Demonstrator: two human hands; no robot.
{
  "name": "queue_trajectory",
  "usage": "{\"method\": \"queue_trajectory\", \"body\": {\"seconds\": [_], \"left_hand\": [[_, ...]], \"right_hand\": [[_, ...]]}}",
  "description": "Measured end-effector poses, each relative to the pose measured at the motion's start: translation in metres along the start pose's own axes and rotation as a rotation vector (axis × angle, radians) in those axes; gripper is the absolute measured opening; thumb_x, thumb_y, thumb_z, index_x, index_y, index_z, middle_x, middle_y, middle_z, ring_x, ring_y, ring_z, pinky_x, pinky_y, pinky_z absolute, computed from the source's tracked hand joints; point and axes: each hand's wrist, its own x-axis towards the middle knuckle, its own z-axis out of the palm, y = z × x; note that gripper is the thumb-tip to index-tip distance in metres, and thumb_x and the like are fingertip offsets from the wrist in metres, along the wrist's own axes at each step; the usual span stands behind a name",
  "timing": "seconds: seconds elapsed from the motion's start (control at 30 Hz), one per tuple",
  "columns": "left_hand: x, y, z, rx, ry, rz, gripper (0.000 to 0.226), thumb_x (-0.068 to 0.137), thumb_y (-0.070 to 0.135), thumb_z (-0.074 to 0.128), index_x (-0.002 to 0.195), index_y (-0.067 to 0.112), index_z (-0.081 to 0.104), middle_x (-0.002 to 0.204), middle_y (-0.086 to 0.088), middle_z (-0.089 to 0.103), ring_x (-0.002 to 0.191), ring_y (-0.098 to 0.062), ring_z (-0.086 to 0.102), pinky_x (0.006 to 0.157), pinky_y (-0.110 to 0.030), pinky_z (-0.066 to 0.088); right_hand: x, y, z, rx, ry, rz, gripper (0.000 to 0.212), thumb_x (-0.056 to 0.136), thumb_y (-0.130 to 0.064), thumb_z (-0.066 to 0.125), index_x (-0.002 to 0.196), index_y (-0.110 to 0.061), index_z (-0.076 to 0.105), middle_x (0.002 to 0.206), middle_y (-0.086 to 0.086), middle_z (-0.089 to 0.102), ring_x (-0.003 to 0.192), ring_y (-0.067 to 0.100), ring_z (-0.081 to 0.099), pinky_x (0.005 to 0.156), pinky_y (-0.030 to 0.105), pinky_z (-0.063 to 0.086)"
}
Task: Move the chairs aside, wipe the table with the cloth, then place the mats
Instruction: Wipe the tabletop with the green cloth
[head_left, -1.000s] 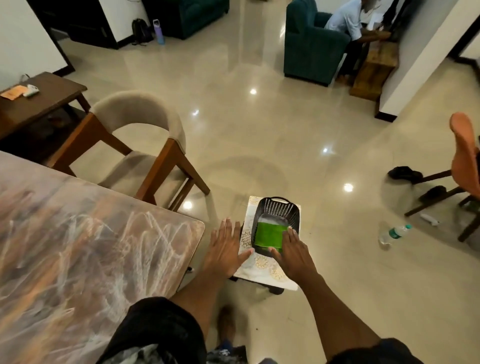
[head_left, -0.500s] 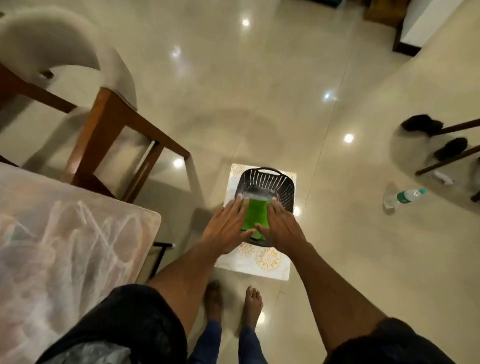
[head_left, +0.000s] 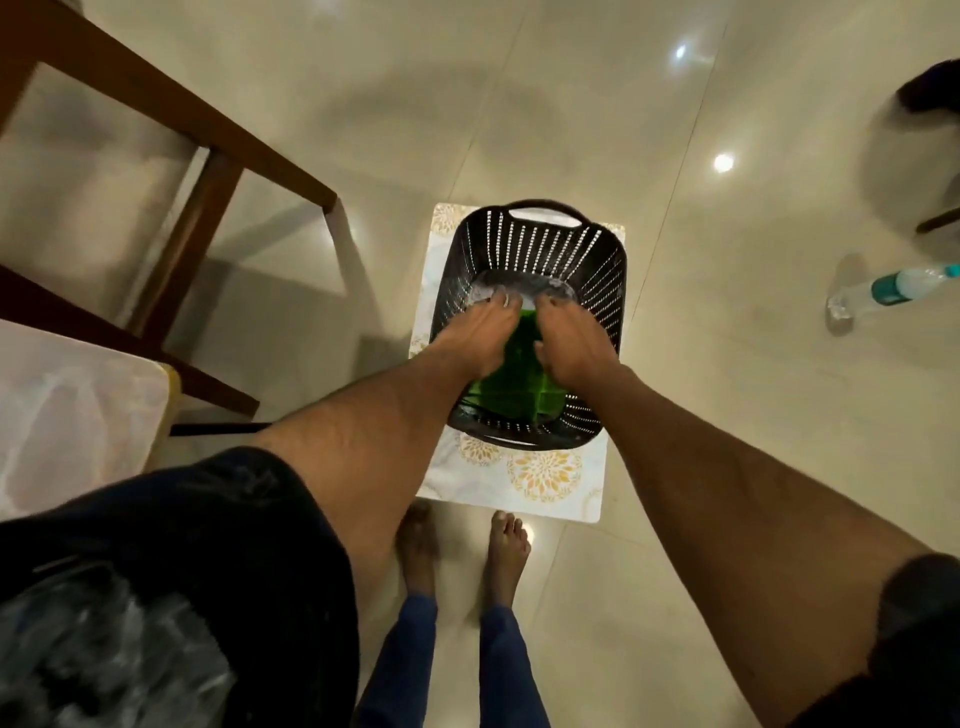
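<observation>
Both hands are down inside the black basket (head_left: 530, 332) now. The left hand (head_left: 475, 338) and the right hand (head_left: 569, 345) sit side by side on the green cloth (head_left: 506, 387), fingers reaching forward over it towards something pale and whitish at the far end of the basket. Are they gripping it or only pressing on it? I cannot tell from here; the fingertips are lost against the basket floor and what lies under the palms is hidden.

The basket itself stands on a white patterned mat (head_left: 540, 480) with gold roundels, which lies flat on the floor (head_left: 571, 104), just ahead of the person's bare feet (head_left: 462, 545).

As for progress: a wooden chair (head_left: 171, 156) stands off to the left, apart from the tabletop (head_left: 67, 415), whose corner shows at the left edge, so the chair-moving looks done on this side at least. The wiping, I'd say, has not begun, since the cloth is in the basket. The mat on the floor has not been placed either. So this reads as fetching the cloth, with wiping and mats both left to do.

A plastic bottle (head_left: 893, 291) lies on the floor to the right.
</observation>
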Motion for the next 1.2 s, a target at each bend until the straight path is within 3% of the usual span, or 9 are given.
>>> {"method": "queue_trajectory", "body": {"seconds": [0.23, 0.37, 0.47, 0.63, 0.77, 0.83, 0.93, 1.07, 1.2], "left_hand": [[0.011, -0.013, 0.022, 0.074, 0.035, -0.095, 0.085, 0.09, -0.006, 0.072, 0.161, 0.0, 0.026, 0.157, -0.026, 0.039, 0.14, -0.042, 0.049, 0.113, -0.048, 0.047], [0.015, -0.011, 0.024, 0.163, 0.035, -0.11, 0.076, 0.091, 0.001, 0.074, 0.156, 0.001, 0.035, 0.156, -0.025, 0.04, 0.138, -0.043, 0.049, 0.114, -0.052, 0.048], [0.02, -0.012, 0.025, 0.196, 0.064, -0.127, 0.068, 0.092, -0.001, 0.072, 0.152, -0.001, 0.041, 0.157, -0.026, 0.04, 0.144, -0.042, 0.044, 0.12, -0.052, 0.041], [0.019, -0.014, 0.026, 0.16, 0.086, -0.106, 0.033, 0.092, -0.006, 0.068, 0.124, 0.001, 0.062, 0.133, -0.021, 0.057, 0.118, -0.037, 0.06, 0.106, -0.047, 0.051], [0.011, -0.014, 0.017, -0.029, 0.098, -0.066, 0.032, 0.09, -0.015, 0.06, 0.117, 0.002, 0.059, 0.132, -0.02, 0.05, 0.094, -0.026, 0.054, 0.077, -0.034, 0.048], [-0.002, -0.012, 0.001, -0.121, 0.091, -0.067, 0.029, 0.088, -0.015, 0.057, 0.111, 0.003, 0.056, 0.12, -0.015, 0.053, 0.092, -0.026, 0.054, 0.069, -0.034, 0.041], [-0.034, -0.008, -0.033, -0.36, 0.127, -0.122, 0.025, 0.083, -0.009, 0.065, 0.095, 0.011, 0.059, 0.098, -0.01, 0.063, 0.09, -0.03, 0.064, 0.063, -0.034, 0.042], [-0.096, 0.005, -0.101, -0.848, 0.215, -0.263, 0.022, 0.076, 0.013, 0.092, 0.088, 0.02, 0.075, 0.09, -0.004, 0.078, 0.089, -0.024, 0.074, 0.077, -0.032, 0.057], [-0.15, 0.034, -0.188, -1.354, 0.353, -0.321, 0.022, 0.096, 0.012, 0.077, 0.116, 0.002, 0.076, 0.109, -0.018, 0.079, 0.095, -0.03, 0.077, 0.088, -0.041, 0.062]], "right_hand": [[0.018, 0.009, 0.029, -0.06, 0.003, 0.039, 0.059, 0.092, 0.004, 0.072, 0.145, 0.003, 0.047, 0.143, 0.026, 0.057, 0.122, 0.043, 0.062, 0.094, 0.05, 0.058], [0.023, 0.014, 0.036, -0.116, -0.015, 0.048, 0.074, 0.091, 0.0, 0.077, 0.154, 0.002, 0.039, 0.156, 0.026, 0.043, 0.144, 0.042, 0.044, 0.107, 0.052, 0.053], [0.026, 0.014, 0.04, -0.156, -0.015, 0.046, 0.075, 0.091, -0.004, 0.078, 0.153, 0.001, 0.037, 0.156, 0.024, 0.041, 0.144, 0.04, 0.039, 0.108, 0.05, 0.049], [0.025, 0.012, 0.046, -0.161, -0.043, 0.058, 0.062, 0.09, 0.0, 0.076, 0.145, -0.002, 0.048, 0.158, 0.022, 0.035, 0.149, 0.039, 0.032, 0.105, 0.051, 0.051], [0.016, 0.011, 0.039, -0.07, -0.025, 0.031, 0.051, 0.092, -0.006, 0.074, 0.138, -0.004, 0.052, 0.156, 0.019, 0.039, 0.146, 0.04, 0.037, 0.096, 0.053, 0.054], [0.005, 0.009, 0.025, 0.055, -0.015, 0.024, 0.047, 0.093, -0.008, 0.071, 0.135, -0.004, 0.049, 0.131, 0.02, 0.056, 0.121, 0.04, 0.057, 0.082, 0.046, 0.052], [-0.027, 0.005, -0.012, 0.223, 0.023, 0.001, 0.038, 0.093, -0.012, 0.068, 0.125, -0.004, 0.052, 0.1, 0.014, 0.062, 0.091, 0.035, 0.064, 0.066, 0.032, 0.038], [-0.077, -0.005, -0.092, 0.607, 0.111, 0.066, 0.036, 0.077, -0.033, 0.064, 0.102, -0.007, 0.065, 0.084, 0.003, 0.064, 0.074, 0.024, 0.06, 0.059, 0.032, 0.034], [-0.116, -0.034, -0.194, 1.274, 0.078, 0.12, 0.022, 0.093, -0.012, 0.077, 0.112, 0.0, 0.074, 0.093, 0.006, 0.079, 0.083, 0.017, 0.075, 0.067, 0.028, 0.058]]}}
